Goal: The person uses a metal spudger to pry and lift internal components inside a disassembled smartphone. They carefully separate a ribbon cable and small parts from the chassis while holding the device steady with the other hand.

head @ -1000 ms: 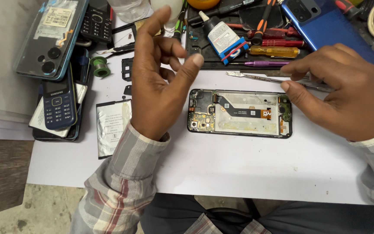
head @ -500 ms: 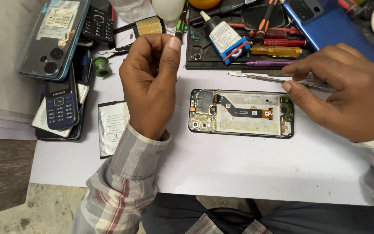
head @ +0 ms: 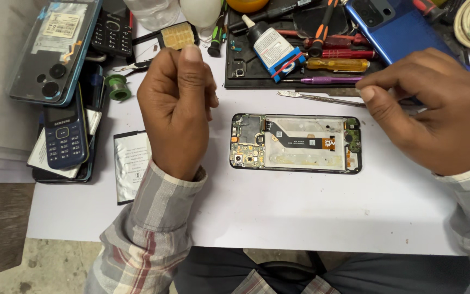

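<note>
The left hand (head: 176,109) has curled into a fist, contents hidden; the right hand (head: 428,111) pinches thin metal tweezers (head: 316,98) just above the opened black phone chassis (head: 296,143), which a slip could scratch.

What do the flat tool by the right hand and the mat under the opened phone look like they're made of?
Tool: apparently bare metal, thin and silvery with a dull shine. Mat: matte white sheet, probably paper or thin plastic; its smooth, unglossy surface leaves that open.

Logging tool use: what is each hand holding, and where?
Right hand pinches the metal spudger at its rear end. Left hand is a closed fist; whether it holds anything cannot be told.
</note>
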